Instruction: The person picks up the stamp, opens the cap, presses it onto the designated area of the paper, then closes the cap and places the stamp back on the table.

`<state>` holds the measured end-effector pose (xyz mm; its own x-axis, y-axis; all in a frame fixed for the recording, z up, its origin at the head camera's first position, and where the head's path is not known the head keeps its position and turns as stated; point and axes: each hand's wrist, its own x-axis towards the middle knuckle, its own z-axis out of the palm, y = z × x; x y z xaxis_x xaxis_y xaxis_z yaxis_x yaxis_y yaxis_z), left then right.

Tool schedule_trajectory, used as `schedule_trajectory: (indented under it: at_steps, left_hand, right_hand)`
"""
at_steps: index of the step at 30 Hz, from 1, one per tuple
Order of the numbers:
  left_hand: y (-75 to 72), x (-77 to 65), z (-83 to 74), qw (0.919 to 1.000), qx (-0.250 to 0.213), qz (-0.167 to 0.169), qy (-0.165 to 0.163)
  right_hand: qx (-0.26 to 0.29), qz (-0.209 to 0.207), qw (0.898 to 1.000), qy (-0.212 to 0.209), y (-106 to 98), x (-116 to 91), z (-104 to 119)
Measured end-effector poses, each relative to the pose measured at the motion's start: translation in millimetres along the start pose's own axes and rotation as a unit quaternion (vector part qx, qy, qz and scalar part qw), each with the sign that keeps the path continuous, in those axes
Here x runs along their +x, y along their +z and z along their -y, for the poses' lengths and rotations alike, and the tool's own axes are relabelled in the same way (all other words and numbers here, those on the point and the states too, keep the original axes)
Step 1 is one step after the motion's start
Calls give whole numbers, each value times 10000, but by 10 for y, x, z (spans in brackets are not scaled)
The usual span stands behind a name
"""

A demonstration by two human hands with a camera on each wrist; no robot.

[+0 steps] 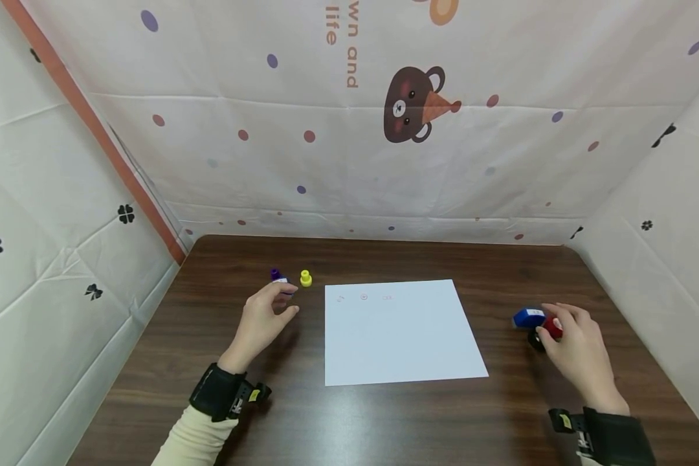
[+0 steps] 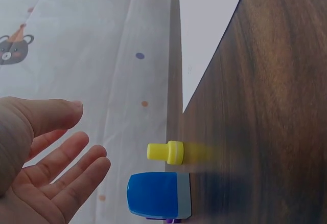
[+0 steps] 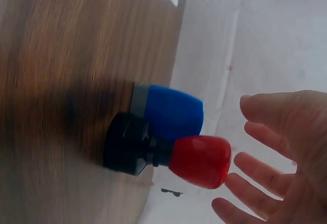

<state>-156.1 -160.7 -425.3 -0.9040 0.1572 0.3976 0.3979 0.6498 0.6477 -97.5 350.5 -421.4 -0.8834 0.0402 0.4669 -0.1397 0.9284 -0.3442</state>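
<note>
In the left wrist view my left hand (image 2: 56,157) has its thumb and fingers apart and holds nothing. Close beside it stand a blue stamp (image 2: 153,194) and a small yellow stamp (image 2: 166,152). A purple stamp (image 1: 275,274) shows just behind the left hand (image 1: 263,321) in the head view. At the right side, my right hand (image 1: 579,349) hovers around a stamp with a red handle (image 3: 200,161) and black base (image 3: 125,144). Its fingers are loosely bent near the handle, without gripping it. Another blue stamp (image 1: 528,318) stands right beside the red-handled one.
A white sheet of paper (image 1: 402,336) lies on the brown wooden table (image 1: 384,421) between the hands. Three small faint red marks (image 1: 364,297) run along its upper left part. Printed cloth (image 1: 239,168) walls in the table at the back and both sides.
</note>
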Motion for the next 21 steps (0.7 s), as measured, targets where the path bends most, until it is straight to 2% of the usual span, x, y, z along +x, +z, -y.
schedule_trajectory:
  at_steps: [6, 21]
  left_hand:
    - [21, -4, -27, 10000, -56, 30, -5]
    - [67, -17, -63, 9998, -179, 53, -26]
  right_hand:
    - [-148, 246, 9996, 40, 20, 14, -72]
    - [-496, 339, 9982, 9, 44, 23, -134]
